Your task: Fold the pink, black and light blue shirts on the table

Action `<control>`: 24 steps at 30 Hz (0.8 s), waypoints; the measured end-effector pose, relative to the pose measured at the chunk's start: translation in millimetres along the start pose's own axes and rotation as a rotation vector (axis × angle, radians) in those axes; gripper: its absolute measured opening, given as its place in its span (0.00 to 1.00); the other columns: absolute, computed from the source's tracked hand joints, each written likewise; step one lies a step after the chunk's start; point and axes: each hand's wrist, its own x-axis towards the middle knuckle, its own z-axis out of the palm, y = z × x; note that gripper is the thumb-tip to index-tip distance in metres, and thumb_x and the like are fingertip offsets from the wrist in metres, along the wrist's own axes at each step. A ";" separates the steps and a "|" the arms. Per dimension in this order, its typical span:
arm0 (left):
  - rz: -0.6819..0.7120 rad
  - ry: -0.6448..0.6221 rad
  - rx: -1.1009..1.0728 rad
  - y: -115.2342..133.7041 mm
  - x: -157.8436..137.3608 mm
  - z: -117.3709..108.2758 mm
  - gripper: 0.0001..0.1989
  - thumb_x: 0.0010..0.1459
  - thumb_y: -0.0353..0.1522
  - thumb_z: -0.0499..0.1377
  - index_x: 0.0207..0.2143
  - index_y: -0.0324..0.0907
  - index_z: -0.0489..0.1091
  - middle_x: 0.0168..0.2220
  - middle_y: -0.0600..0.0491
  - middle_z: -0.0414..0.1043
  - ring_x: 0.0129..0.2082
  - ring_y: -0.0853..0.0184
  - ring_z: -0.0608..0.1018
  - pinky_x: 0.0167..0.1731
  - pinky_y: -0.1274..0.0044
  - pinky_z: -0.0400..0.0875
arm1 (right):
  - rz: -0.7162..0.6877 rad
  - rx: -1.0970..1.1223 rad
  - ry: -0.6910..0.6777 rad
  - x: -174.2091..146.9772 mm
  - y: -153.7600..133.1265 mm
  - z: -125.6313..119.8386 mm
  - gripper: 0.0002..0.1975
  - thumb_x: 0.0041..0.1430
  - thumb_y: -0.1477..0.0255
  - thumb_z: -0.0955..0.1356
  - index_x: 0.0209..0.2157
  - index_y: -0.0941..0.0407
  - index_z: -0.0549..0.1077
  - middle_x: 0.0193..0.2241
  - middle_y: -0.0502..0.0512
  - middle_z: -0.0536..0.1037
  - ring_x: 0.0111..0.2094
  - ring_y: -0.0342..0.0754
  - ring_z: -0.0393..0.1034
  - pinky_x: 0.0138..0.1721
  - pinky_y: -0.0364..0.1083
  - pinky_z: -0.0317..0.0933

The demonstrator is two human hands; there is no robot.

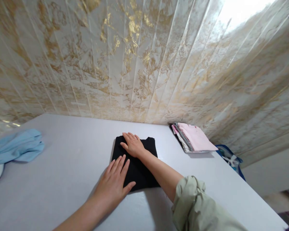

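Observation:
A black garment, folded into a flat, near-square bundle, lies on the white table in front of me. My left hand rests on its near left edge, fingers spread and thumb stretched to the right. Higher up, my right hand lies flat on the far left part of the cloth, its fingers extended. Both palms face down, and neither hand grips anything. My hands and right forearm cover part of the garment, so what kind it is cannot be made out.
A stack of folded clothes, pink on top, sits at the table's far right edge. Light blue cloth lies crumpled at the left. A blue bag stands beyond the right edge. Behind the white table hangs a gold-patterned curtain.

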 end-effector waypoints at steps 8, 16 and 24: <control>0.024 0.073 -0.002 -3.7 -1.4 7.4 0.38 0.59 0.55 0.47 0.63 0.41 0.59 0.67 0.43 0.53 0.66 0.53 0.58 0.63 0.60 0.51 | 0.346 -0.053 -0.008 -39.2 73.0 -36.5 0.26 0.69 0.59 0.56 0.64 0.55 0.57 0.65 0.58 0.59 0.66 0.52 0.48 0.63 0.56 0.44; 0.346 -0.138 -0.191 51.3 5.1 -24.7 0.36 0.62 0.54 0.44 0.67 0.47 0.50 0.68 0.51 0.51 0.66 0.59 0.57 0.64 0.62 0.49 | 0.361 -0.010 0.007 -49.4 81.4 -13.2 0.27 0.70 0.58 0.54 0.65 0.52 0.54 0.66 0.54 0.56 0.66 0.50 0.46 0.64 0.58 0.41; 0.366 -0.288 -0.228 87.3 17.0 -0.6 0.41 0.59 0.54 0.50 0.67 0.41 0.48 0.68 0.46 0.44 0.68 0.55 0.52 0.66 0.58 0.46 | 0.352 -0.003 0.000 -49.1 83.4 -17.3 0.27 0.69 0.57 0.54 0.65 0.51 0.54 0.66 0.54 0.55 0.66 0.50 0.46 0.64 0.59 0.41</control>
